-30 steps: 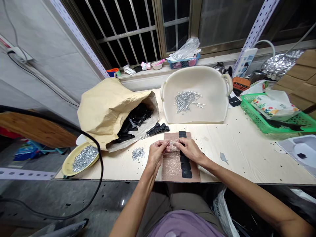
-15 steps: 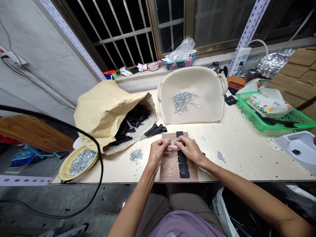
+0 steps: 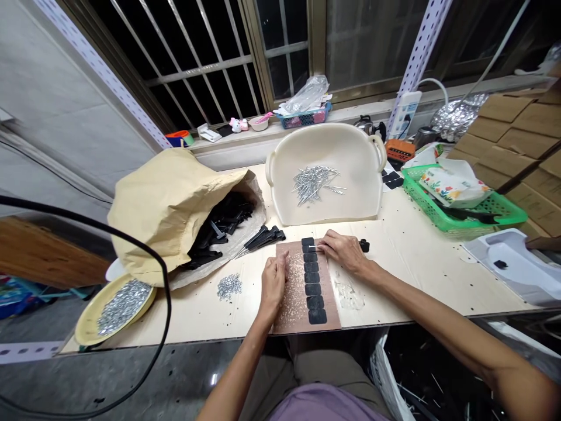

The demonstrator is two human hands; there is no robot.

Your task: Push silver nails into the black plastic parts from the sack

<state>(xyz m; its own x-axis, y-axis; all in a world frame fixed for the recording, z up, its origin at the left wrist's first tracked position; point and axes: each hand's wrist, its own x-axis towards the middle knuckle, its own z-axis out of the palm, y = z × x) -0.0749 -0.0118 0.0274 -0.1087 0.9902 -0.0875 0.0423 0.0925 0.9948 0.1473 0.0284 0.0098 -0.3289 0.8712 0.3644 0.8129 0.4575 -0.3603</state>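
Note:
My right hand (image 3: pixel 344 251) is closed around a black-handled metal pin (image 3: pixel 364 245). Its handle pokes out to the right of the hand, and its thin shaft points left over a column of black rounded pads (image 3: pixel 312 290). Those pads lie on a brown board (image 3: pixel 291 318) dusted with pale specks. At the board's left side rests my left hand (image 3: pixel 274 280), fingers curled together; anything inside them is hidden. Similar black-handled pins (image 3: pixel 267 236) lie in a bunch beyond it. Small metal pieces (image 3: pixel 229 286) are heaped to the left.
A paper sack (image 3: pixel 153 204) of black parts lies open at left, behind a yellow bowl (image 3: pixel 83 318) of metal pieces. A white basin (image 3: pixel 350 199) with metal rods stands at the back. At right are a green basket (image 3: pixel 438 216) and cardboard boxes (image 3: pixel 508 126). A black cable (image 3: pixel 164 292) loops in front.
My hands have parted from a pinch together over the board. The left one moved to the board's left side; the right one holds the pin's shaft over the upper pads. The view shifted.

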